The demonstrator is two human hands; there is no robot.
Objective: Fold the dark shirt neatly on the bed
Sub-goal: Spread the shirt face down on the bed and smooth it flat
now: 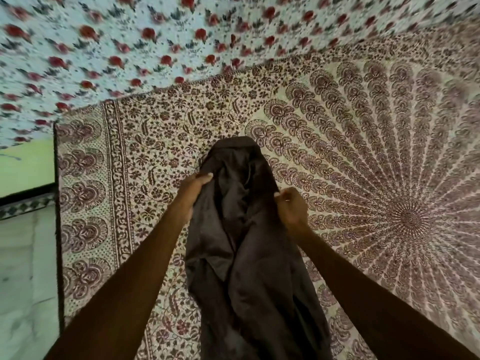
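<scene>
The dark shirt point(246, 242) hangs bunched and crumpled in the middle of the view, held up over the bed point(363, 152). My left hand point(193, 193) grips its left edge near the top, fingers curled over the cloth. On the opposite side my right hand point(292, 207) pinches the right edge at about the same height. The shirt's upper end droops forward past both hands and its lower part trails down toward me between my forearms. How the shirt is oriented cannot be told from its folds.
The bed carries a cream sheet with a maroon paisley and fan print. Beyond it lies a pale blue cloth with red flowers point(155, 35). At left the bed's edge point(58, 229) drops to a pale floor point(23, 268) and a green wall point(26, 162).
</scene>
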